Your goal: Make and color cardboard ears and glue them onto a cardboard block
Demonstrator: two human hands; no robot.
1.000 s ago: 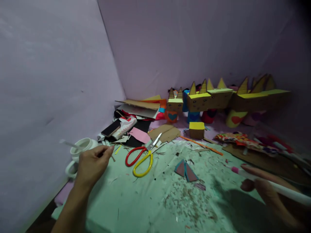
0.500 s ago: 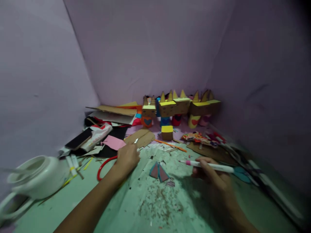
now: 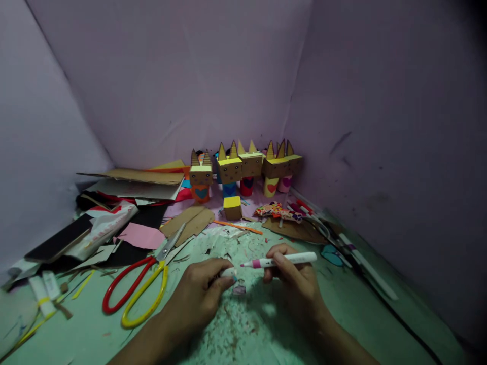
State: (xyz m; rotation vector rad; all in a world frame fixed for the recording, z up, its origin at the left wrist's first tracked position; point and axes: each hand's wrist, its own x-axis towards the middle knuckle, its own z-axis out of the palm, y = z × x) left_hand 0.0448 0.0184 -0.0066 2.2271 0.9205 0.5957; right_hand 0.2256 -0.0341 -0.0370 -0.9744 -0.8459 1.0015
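Note:
My left hand (image 3: 207,289) is closed, thumb and fingers pinching a small pale paper piece with a blue edge (image 3: 229,274); most of the piece is hidden by the fingers. In my right hand (image 3: 292,274) is a white marker (image 3: 292,258) with a pink collar, held like a pen. Its bare tip points left, a short gap from the left fingers. Below them lies a small greyish-purple scrap (image 3: 239,290). Scissors (image 3: 162,263) with one red and one yellow handle rest to the left of my left hand, blades pointing away.
Cardboard figures with pointed ears (image 3: 230,170) stand along the back wall, a small yellow-topped box (image 3: 232,208) before them. Cardboard sheets (image 3: 140,176) and pink paper (image 3: 140,235) pile up at left. Right, a black cable (image 3: 380,294) runs past markers and a patterned cloth (image 3: 277,210).
My left hand has left the scissors and picked up the small paper piece from the table. The marker has come left, close to it. The camera view has turned right.

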